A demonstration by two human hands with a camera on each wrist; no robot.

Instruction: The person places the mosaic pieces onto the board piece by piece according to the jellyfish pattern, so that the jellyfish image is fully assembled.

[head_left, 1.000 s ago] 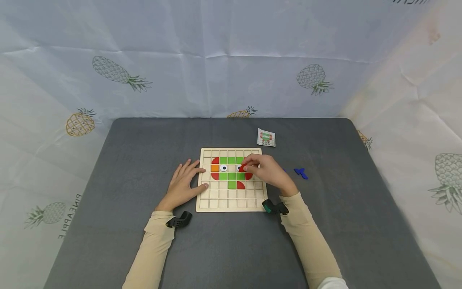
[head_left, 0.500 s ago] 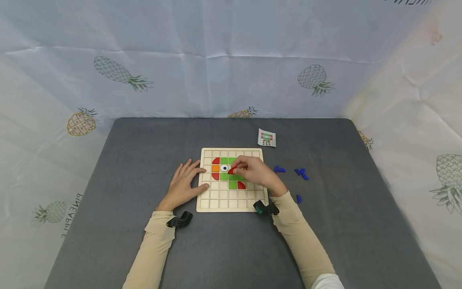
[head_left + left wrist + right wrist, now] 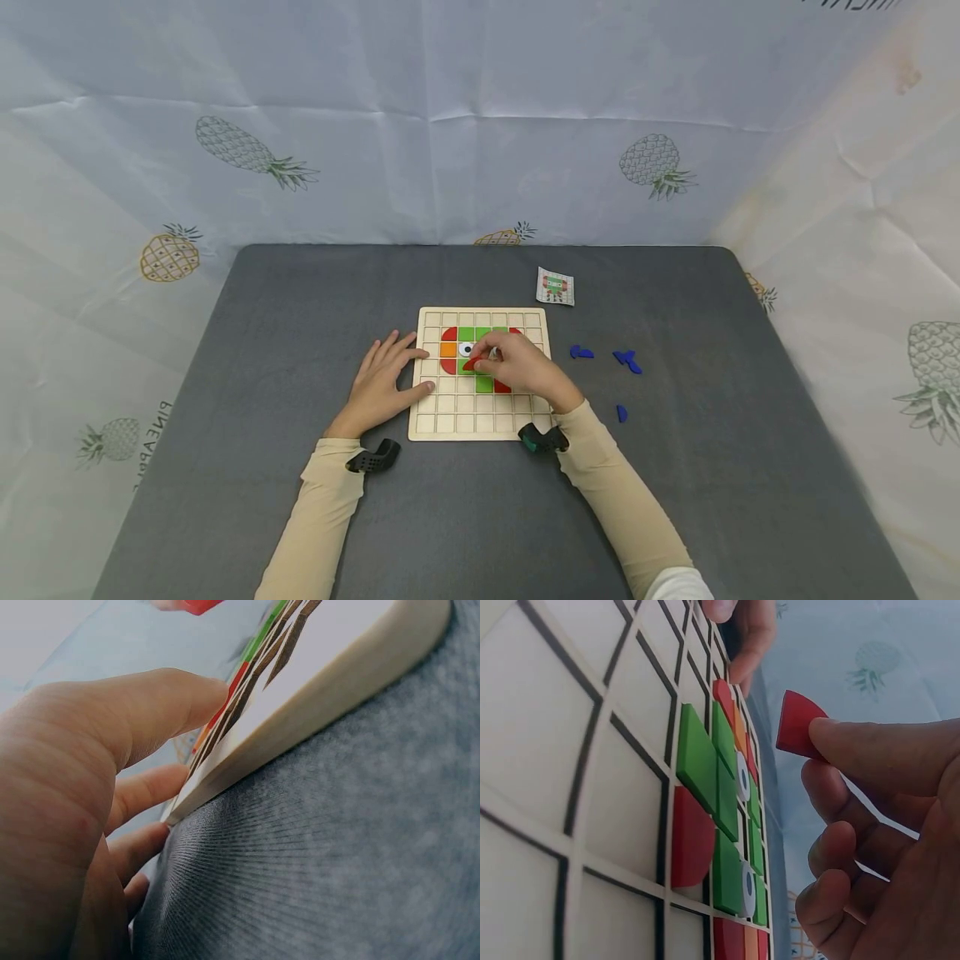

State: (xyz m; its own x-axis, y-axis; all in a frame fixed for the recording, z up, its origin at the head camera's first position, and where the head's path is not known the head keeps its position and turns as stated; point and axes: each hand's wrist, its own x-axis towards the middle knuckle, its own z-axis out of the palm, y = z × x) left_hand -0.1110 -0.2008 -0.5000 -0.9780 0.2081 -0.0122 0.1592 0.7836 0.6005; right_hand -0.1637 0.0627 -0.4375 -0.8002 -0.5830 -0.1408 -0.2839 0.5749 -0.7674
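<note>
A wooden grid board (image 3: 450, 425) lies on the table with a pattern of green squares (image 3: 697, 754), red quarter-circles (image 3: 691, 840), an orange square (image 3: 448, 349) and eye tiles (image 3: 748, 889). My right hand (image 3: 519, 364) pinches another red quarter-circle piece (image 3: 798, 724) between thumb and forefinger, held above the board. It hides part of the pattern in the head view. My left hand (image 3: 378, 392) lies at the board's left side with fingers spread. Its thumb (image 3: 180, 697) and forefinger reach over the board's edge.
Several blue pieces (image 3: 628, 360) lie right of the board, with one blue piece (image 3: 622, 413) nearer the front. Behind the board's right corner is a small pattern card (image 3: 555, 287). A patterned curtain (image 3: 480, 167) hangs beyond the grey table (image 3: 450, 517).
Still pinching the red quarter-circle, my right hand has moved left across the board and slightly toward me. More blue pieces on the right are uncovered. My left hand has stayed put.
</note>
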